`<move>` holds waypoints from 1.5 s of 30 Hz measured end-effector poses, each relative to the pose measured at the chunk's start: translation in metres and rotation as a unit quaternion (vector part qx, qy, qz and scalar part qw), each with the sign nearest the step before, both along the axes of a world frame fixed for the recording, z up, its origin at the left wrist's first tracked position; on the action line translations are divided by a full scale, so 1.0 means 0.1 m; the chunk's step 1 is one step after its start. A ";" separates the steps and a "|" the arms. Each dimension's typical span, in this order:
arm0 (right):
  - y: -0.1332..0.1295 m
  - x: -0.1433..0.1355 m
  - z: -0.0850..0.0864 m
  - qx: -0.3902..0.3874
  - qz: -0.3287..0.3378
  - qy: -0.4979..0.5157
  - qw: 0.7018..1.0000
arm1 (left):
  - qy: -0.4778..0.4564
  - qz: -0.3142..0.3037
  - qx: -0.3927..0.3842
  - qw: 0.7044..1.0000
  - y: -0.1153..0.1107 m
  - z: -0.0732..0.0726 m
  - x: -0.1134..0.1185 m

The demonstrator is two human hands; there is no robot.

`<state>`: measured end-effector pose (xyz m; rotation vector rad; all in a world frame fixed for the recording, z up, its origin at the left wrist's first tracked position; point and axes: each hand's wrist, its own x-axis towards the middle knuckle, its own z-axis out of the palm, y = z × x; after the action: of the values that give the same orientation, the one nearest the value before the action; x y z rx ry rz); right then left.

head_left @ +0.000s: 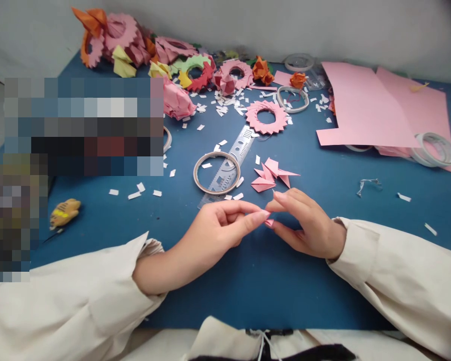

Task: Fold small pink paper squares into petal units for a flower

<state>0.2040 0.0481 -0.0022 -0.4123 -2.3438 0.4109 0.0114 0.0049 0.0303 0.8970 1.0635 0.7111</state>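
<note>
Close above the table's front middle, my left hand [229, 223] pinches a small pink folded paper piece [269, 222] between thumb and fingertips. My right hand [306, 220] meets it from the other side, its fingers closed around the same piece; most of the paper is hidden by the fingertips. Just beyond the hands lie several pink folded paper pieces [272, 175] in a loose cluster. A roll of tape [217, 173] rests over a clear ruler [242, 145] to their left. Farther back, a pink toothed paper ring [266, 117] lies flat.
Pink paper sheets [372, 105] and tape rolls [435, 149] lie at the right. Folded paper rings and flowers [195, 72] crowd the back edge. White paper scraps [221, 108] are scattered about. A small yellow-brown figure [65, 212] sits at the left, near blurred-out areas.
</note>
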 end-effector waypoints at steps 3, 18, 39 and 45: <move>0.00 0.00 0.01 0.000 0.003 -0.003 1.000 | 0.065 0.001 0.078 0.995 -0.05 -0.04 0.02; 0.01 0.01 0.01 0.011 0.007 -0.025 1.000 | 0.192 -0.014 0.220 0.956 -0.08 -0.12 0.01; 0.01 0.03 0.01 0.074 -0.019 -0.061 0.995 | 0.257 0.001 0.410 0.875 -0.06 -0.14 -0.01; -0.04 0.05 0.08 0.148 -0.076 -0.077 0.983 | 0.277 0.049 0.322 0.904 -0.05 -0.09 -0.01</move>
<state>0.2089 0.0443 0.0057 -0.4870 -2.4512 -0.0459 0.0107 -0.0003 0.0209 1.6963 1.4064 0.9432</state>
